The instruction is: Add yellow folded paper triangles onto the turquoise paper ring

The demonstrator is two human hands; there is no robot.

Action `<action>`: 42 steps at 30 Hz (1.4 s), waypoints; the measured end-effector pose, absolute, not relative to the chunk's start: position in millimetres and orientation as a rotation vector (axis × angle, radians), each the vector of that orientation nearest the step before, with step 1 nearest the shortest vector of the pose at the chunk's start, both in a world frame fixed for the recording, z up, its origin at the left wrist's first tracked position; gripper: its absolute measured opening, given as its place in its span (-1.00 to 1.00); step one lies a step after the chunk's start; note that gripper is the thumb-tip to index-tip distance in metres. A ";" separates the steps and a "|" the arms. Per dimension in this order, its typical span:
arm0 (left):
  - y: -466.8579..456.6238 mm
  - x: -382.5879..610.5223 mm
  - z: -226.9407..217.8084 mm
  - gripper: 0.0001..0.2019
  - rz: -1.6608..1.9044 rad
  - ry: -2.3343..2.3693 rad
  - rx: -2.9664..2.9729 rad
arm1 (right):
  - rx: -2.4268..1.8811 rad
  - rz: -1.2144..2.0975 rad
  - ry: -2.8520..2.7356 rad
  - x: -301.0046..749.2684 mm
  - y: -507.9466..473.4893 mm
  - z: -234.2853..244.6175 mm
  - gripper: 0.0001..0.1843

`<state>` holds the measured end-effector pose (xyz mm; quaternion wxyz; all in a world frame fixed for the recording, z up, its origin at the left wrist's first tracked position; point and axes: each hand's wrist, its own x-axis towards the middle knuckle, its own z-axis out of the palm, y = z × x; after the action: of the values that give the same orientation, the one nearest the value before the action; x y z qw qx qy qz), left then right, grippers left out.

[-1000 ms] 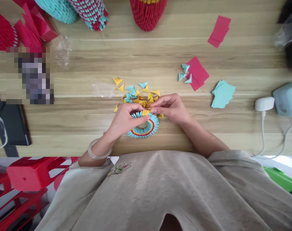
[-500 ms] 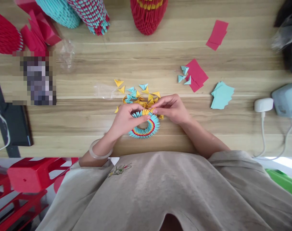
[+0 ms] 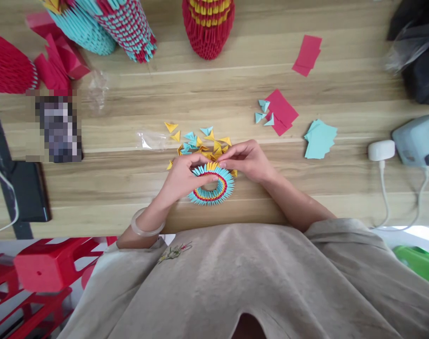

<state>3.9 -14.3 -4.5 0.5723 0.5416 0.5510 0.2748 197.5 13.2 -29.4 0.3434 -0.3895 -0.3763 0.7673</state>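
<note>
A ring of folded paper pieces (image 3: 226, 187), light blue outside with red and yellow bands inside, lies tilted before me. My left hand (image 3: 182, 178) is closed on its left and upper side, the thumb across the top and the fingers behind. My right hand (image 3: 247, 161) pinches at a short row of yellow paper pieces (image 3: 212, 166) on the ring's upper rim; its fingertips partly hide the piece there. Just beyond the hands is a loose pile of yellow folded triangles (image 3: 217, 146) and light blue folded triangles (image 3: 190, 136).
Red paper sheets (image 3: 280, 112), three blue triangles (image 3: 263, 105) and light blue sheets (image 3: 320, 139) lie to the right. A white charger (image 3: 381, 150) is farther right. Finished paper models (image 3: 209, 28) stand at the back. A phone (image 3: 60, 127) and clear plastic wrap (image 3: 150, 141) lie left.
The view has shifted slightly, showing more of the far models. My right fingertips have moved a little left along the ring's yellow pieces. My left hand keeps its hold.
</note>
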 end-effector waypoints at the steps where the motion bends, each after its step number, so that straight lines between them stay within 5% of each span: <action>1: -14.5 4.1 -4.7 -0.71 0.642 1.292 1.272 | -1.013 2.001 -0.974 197.6 13.3 -29.1 -0.74; 20: -18.8 14.9 -2.8 -0.66 0.782 1.376 1.136 | -1.003 1.929 -1.019 193.2 8.0 -28.7 -0.58; 26: -15.4 12.9 -0.7 -0.58 0.765 1.284 1.090 | -0.972 1.875 -1.068 196.6 11.4 -26.2 -0.67; 35: -19.2 8.9 1.2 -0.72 0.686 1.213 1.149 | -1.245 0.815 -1.673 214.7 27.7 -49.7 -0.75; 42: -20.3 12.4 3.9 -0.73 0.762 1.235 1.066 | -1.271 0.708 -1.920 211.5 33.3 -60.5 -0.90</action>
<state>12.4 -20.3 3.9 0.6214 0.4638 0.5373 0.3317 211.5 33.3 -60.5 0.3584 -0.4925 -0.7442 0.2743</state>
